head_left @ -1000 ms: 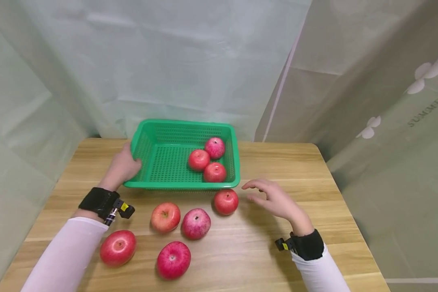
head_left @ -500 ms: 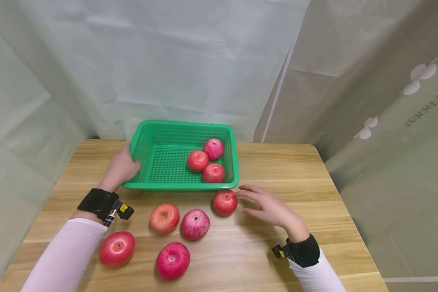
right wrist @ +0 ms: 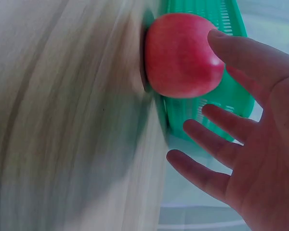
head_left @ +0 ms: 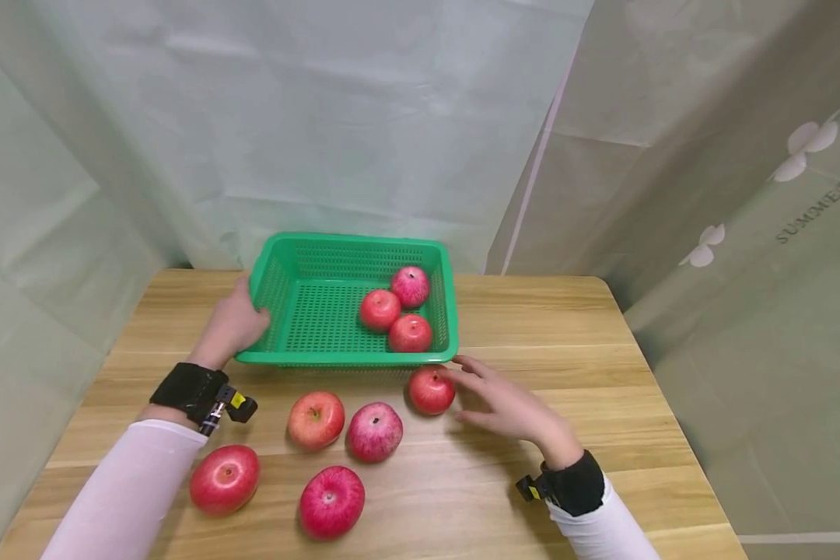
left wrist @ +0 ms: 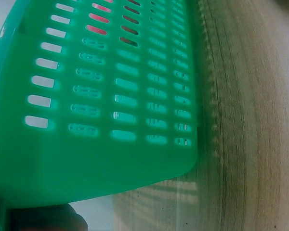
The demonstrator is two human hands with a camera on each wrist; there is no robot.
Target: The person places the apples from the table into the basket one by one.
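Apple (head_left: 431, 390) was round, glossy red, at the basket's (head_left: 350, 357) five o'clock. Our right hand (head_left: 509, 403) spread beside it. Our left hand (head_left: 232, 324) gripped the basket's rim.

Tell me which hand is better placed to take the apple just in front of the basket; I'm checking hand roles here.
The right hand, probably. Its open fingers are at that apple, spread beside it in the right wrist view. The left hand holds the green basket by its left rim, farther from the apple.
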